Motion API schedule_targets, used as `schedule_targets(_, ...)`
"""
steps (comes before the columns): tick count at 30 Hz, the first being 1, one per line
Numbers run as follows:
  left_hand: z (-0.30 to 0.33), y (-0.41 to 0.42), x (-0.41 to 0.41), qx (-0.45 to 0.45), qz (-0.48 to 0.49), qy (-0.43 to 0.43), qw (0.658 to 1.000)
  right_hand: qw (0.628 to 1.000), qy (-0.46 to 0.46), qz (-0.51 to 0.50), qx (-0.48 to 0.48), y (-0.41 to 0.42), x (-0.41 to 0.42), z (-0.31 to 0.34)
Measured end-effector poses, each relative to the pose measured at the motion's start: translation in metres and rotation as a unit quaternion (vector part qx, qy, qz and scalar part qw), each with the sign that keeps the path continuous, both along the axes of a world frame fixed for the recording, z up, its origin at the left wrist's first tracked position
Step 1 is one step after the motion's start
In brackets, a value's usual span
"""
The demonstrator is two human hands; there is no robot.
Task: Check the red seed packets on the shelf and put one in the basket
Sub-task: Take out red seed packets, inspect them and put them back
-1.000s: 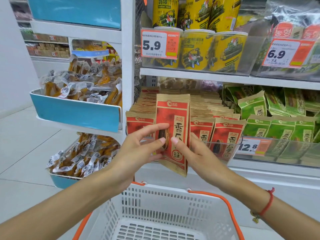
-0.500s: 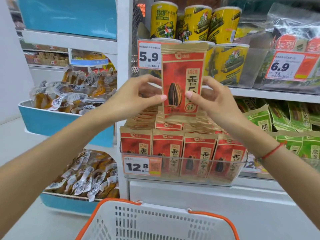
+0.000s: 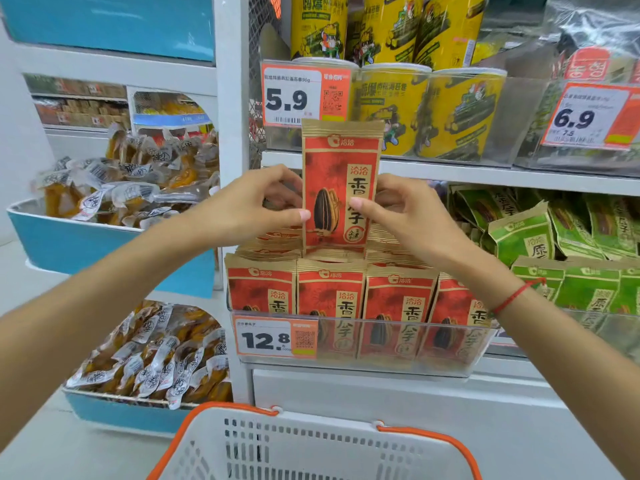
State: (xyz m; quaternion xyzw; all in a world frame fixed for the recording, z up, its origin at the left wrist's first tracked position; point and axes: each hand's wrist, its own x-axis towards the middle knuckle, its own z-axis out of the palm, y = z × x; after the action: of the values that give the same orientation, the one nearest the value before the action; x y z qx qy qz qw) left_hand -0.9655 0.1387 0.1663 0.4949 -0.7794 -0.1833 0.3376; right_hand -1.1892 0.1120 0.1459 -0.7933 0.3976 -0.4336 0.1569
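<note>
Both the left hand (image 3: pixel 249 206) and right hand (image 3: pixel 405 216) pinch one red seed packet (image 3: pixel 341 183) upright above the shelf's front row — she should keep its face square for reading, then lower it straight into the basket (image 3: pixel 311 448) below.

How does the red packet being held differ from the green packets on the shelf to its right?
The held red packet is lifted upright in front of the shelf, pinched by the left hand and right hand; the green packets sit untouched in their tray. Red versus green print. Both have tan top seals and the same logo.
</note>
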Motion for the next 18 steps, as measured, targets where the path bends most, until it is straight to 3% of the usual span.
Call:
schedule_targets(6,-0.012,-0.009,-0.003,0.06,-0.024,-0.056,0.996,0.992,0.113,0.015,0.05,-0.003,-0.005,0.0)
schedule_targets(12,-0.005,-0.014,-0.006,-0.024,0.001,-0.049,0.999,0.992,0.118,0.002,0.047,-0.003,-0.001,0.013)
schedule_targets(18,-0.011,-0.025,-0.015,-0.011,0.005,-0.24,0.971,0.963,0.263,-0.032,0.053,-0.008,0.009,0.024)
